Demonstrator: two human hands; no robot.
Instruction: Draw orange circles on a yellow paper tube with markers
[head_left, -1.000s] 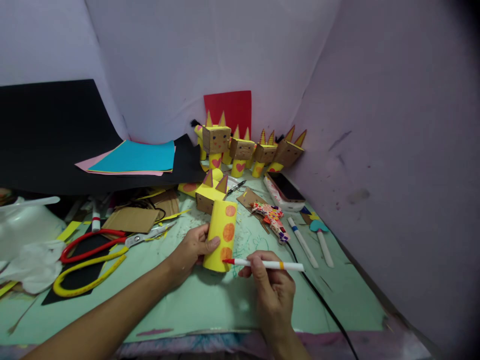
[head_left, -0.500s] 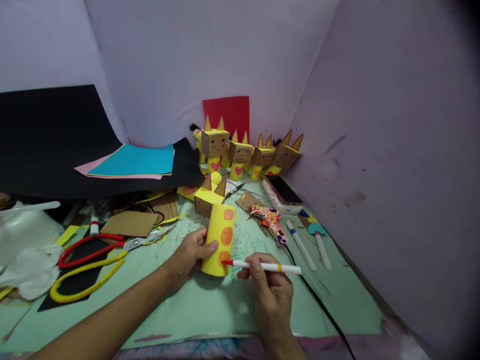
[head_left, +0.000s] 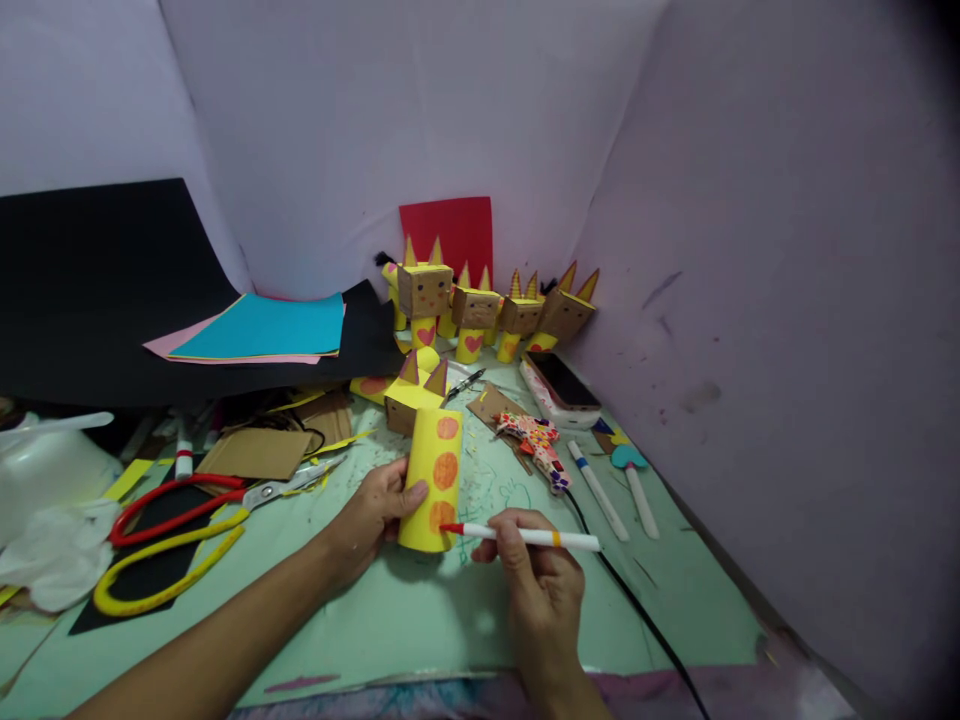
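Note:
Held upright near the table's middle is a yellow paper tube with three orange dots down its right side. My left hand grips its left side, thumb across the front. In my right hand is a white felt-tip pen with a red tip and an orange band, lying almost level. Its tip touches the lowest dot. Directly behind the tube sits a cardboard box head with yellow top and two pointed ears.
Scissors with red and yellow handles lie left, beside cardboard pieces. Several box-headed paper figures stand at the back. To the right are a patterned glue gun with a black cord, a phone and a blue-banded pen.
The whole view has shifted slightly, so everything sits a little further left. Both hands keep their holds, and the pen tip stays on the lowest dot.

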